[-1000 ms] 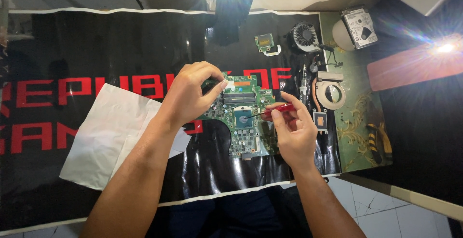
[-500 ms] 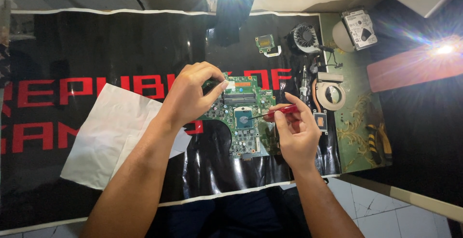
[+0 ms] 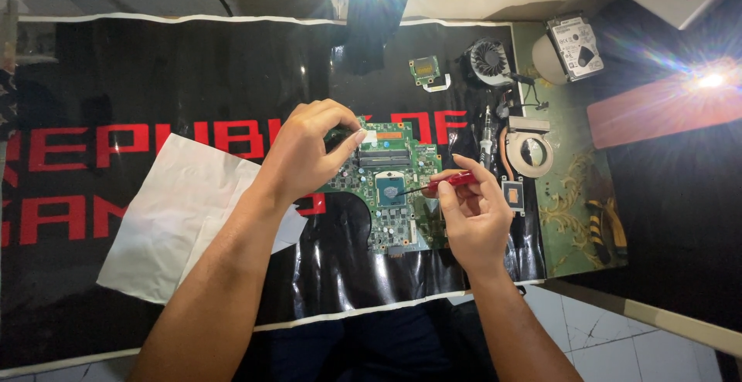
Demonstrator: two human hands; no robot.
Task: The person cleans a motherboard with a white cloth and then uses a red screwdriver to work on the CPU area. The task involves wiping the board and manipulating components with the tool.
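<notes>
Hands (image 3: 475, 216) unmoved on motherboard (image 3: 394, 189) (red screwdriver (image 3: 452, 183) same).

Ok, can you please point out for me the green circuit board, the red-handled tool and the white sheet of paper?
green circuit board (image 3: 390, 223): head view, on its lower middle part.
red-handled tool (image 3: 456, 182): head view, on the red handle between the right hand's fingers.
white sheet of paper (image 3: 174, 219): head view, on its bare middle.

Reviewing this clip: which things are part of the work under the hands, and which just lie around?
In use:
- green motherboard, steadied by the left hand
- red-handled tool in the right hand

Lying about:
- white paper sheet
- cooling fan
- hard drive
- small circuit board
</notes>
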